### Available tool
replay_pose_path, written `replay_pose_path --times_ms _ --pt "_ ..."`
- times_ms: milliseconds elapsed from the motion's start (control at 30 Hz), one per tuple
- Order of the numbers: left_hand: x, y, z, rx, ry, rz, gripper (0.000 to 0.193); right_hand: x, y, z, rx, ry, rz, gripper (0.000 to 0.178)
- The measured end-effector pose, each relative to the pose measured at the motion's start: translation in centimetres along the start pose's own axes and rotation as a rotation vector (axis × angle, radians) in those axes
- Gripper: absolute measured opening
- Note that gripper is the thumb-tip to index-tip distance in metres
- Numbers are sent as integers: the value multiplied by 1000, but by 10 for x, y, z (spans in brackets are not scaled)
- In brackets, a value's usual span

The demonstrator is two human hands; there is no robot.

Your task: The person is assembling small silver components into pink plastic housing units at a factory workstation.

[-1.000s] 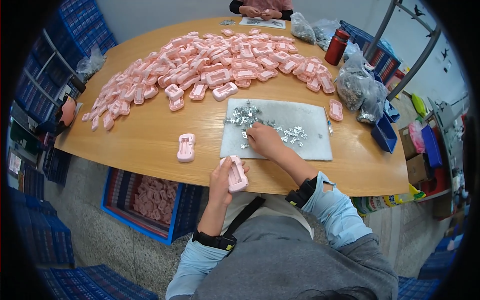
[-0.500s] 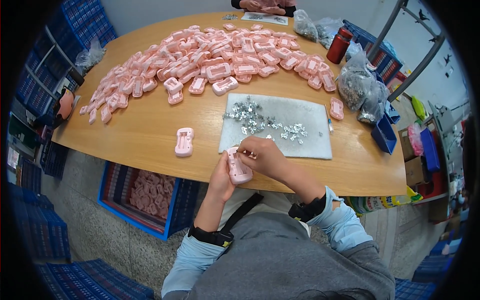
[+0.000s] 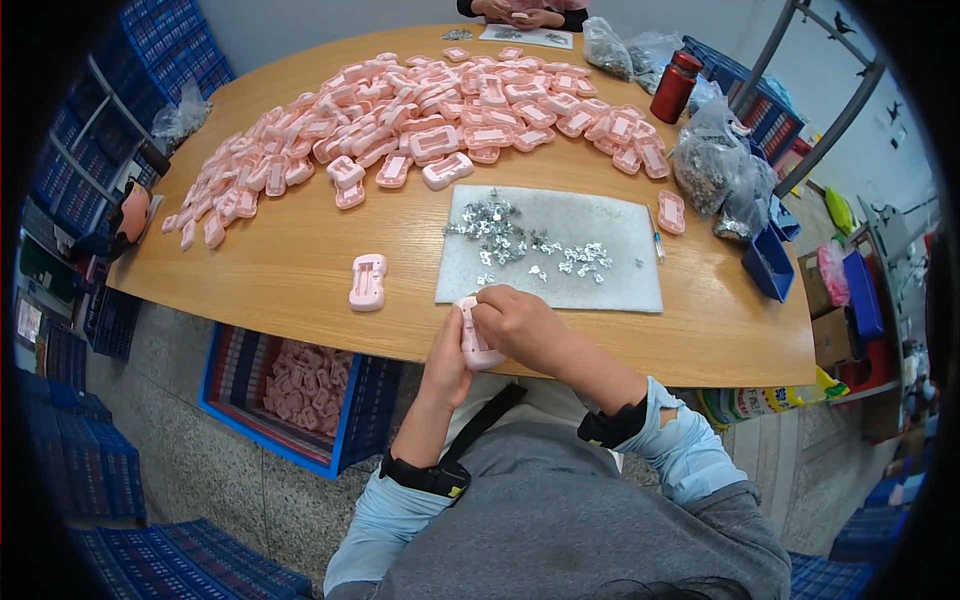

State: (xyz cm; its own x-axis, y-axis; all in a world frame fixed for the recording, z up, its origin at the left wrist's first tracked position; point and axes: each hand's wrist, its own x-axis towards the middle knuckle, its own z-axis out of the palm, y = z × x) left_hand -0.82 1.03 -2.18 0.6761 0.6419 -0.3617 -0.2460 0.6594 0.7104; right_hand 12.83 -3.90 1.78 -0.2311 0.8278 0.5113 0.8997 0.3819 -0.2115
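My left hand [image 3: 447, 363] wraps round a pink plastic battery-compartment housing [image 3: 478, 350] at the table's front edge. Over the upper part of this housing, my right hand [image 3: 512, 318] presses with its fingers bent together; whatever they pinch is hidden. Just beyond my hands, a white foam mat [image 3: 600, 215] carries many small shiny metal contact pieces [image 3: 497, 222], some heaped, some scattered toward the mat's middle. A single pink housing [image 3: 368, 282] lies by itself on the wood, left of my hands.
A large pile of pink housings [image 3: 400, 115] covers the far part of the table [image 3: 240, 290]. Right of it are a red bottle [image 3: 677, 88], plastic bags of metal parts [image 3: 712, 165] and a blue bin [image 3: 768, 265]. Below the front edge stands a blue crate [image 3: 270, 440] of housings. Opposite, a person's hands [image 3: 520, 15] work.
My right hand's fingers have moved slightly inward and down over the housing, covering more of it. My left hand keeps its hold. The view has shifted a little.
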Motion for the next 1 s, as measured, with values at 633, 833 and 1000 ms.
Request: replay_pose_path --times_ms 633,833,1000 --pt "-1 -8 -2 37 -5 24 41 -7 -6 2 13 40 -44 26" --pt "-2 -8 3 7 18 39 40 -8 -7 6 291 160 200 19" --pt "-3 -6 4 -10 -6 35 40 -9 -3 4 485 150 339 18"
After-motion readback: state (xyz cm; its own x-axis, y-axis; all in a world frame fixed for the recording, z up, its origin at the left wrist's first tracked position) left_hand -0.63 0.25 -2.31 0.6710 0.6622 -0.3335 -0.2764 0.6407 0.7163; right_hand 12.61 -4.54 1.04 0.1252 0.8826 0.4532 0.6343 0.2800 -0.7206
